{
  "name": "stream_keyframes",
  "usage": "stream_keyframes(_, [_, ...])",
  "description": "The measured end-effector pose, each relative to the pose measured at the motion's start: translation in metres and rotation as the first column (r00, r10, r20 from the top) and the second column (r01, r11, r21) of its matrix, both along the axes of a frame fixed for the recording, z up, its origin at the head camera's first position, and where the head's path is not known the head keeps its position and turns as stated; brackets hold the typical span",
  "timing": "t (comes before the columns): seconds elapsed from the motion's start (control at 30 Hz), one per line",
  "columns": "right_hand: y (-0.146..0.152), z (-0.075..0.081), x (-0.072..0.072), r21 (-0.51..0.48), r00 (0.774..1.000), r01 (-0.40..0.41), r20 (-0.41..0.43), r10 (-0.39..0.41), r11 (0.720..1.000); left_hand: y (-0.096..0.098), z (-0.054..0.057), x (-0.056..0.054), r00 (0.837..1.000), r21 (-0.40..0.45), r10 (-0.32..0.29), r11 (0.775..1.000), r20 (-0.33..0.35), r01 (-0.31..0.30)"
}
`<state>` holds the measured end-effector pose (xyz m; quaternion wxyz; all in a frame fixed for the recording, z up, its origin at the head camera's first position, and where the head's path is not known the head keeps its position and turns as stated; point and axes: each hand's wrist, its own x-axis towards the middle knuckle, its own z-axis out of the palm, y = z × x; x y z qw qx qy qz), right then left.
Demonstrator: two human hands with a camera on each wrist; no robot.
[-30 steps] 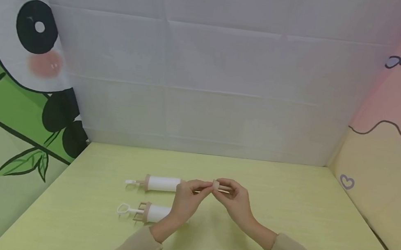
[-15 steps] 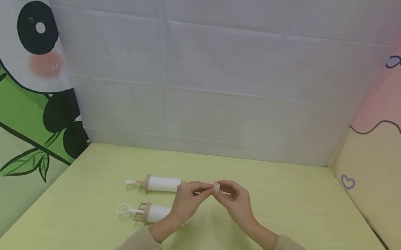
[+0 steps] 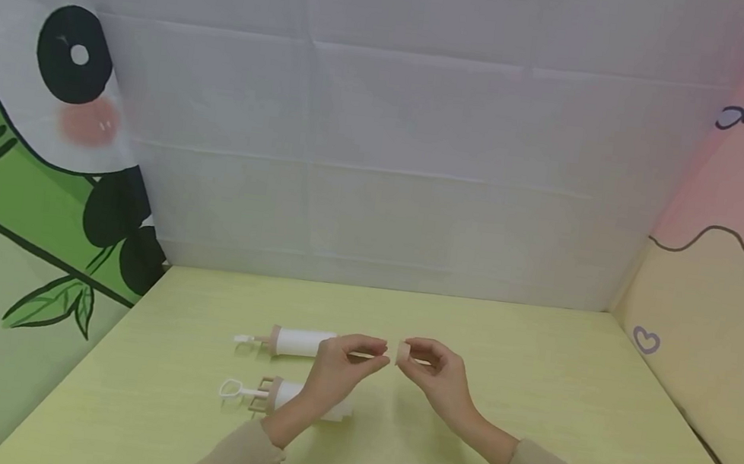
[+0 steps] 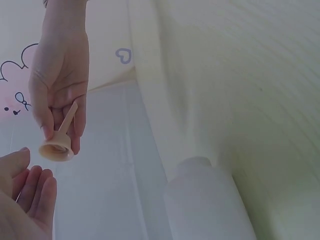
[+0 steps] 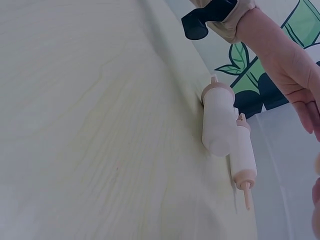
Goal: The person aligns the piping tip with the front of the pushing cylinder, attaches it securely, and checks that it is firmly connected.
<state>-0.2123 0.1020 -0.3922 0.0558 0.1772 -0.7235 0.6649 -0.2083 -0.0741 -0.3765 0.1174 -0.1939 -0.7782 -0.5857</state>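
Observation:
My right hand (image 3: 441,378) pinches a beige funnel-shaped nozzle (image 4: 56,150) between thumb and fingers, its wide mouth facing my left hand and its thin spout pointing back toward the right palm. My left hand (image 3: 341,372) is a short way to the left of it, fingers loosely extended and holding nothing, with a gap between its fingertips and the nozzle's rim. Below and behind that hand lie two white syringe-like tubes with beige collars: a farther tube (image 3: 306,343) and a nearer tube (image 3: 290,393), both partly covered by the left hand and forearm.
At the nearer tube's left end is a white ring handle (image 3: 231,389). In the right wrist view, the farther tube (image 5: 243,155) carries a beige pointed spout (image 5: 247,197). Pale yellow table (image 3: 523,356) runs back to a white sheet wall (image 3: 401,220); printed panels flank both sides.
The left hand has let go of the nozzle's edge and drawn away to the left. The right hand stays nearly in place, still pinching the nozzle, whose spout has turned out of the head view.

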Motion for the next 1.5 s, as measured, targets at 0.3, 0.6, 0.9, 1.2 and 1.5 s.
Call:
stream_keyframes(0.3, [0.005, -0.004, 0.0, 0.036, 1.0, -0.007, 0.021, 0.007, 0.999, -0.034, -0.02, -0.013, 1.0, -0.089, 0.009, 0.996, 0.005, -0.009])
stream_keyframes(0.6, [0.012, -0.003, -0.001, 0.091, 1.0, 0.006, 0.009, -0.007, 0.996, -0.079, -0.027, -0.015, 1.0, -0.264, 0.008, 0.964, -0.029, -0.016])
stream_keyframes(0.9, [0.018, 0.0, -0.001, 0.112, 1.0, 0.011, -0.022, -0.008, 0.994, -0.123, -0.039, -0.014, 0.995, -0.52, -0.062, 0.854, -0.077, 0.013])
stream_keyframes(1.2, [0.025, -0.002, -0.002, 0.121, 0.999, 0.013, -0.035, -0.009, 0.993, -0.138, -0.046, -0.014, 0.992, -0.615, -0.113, 0.778, 0.06, 0.126])
stream_keyframes(1.5, [0.032, -0.019, -0.014, 0.1, 0.999, 0.026, -0.029, -0.023, 0.995, -0.141, -0.051, -0.019, 0.98, -0.595, -0.166, 0.779, 0.106, 0.196])
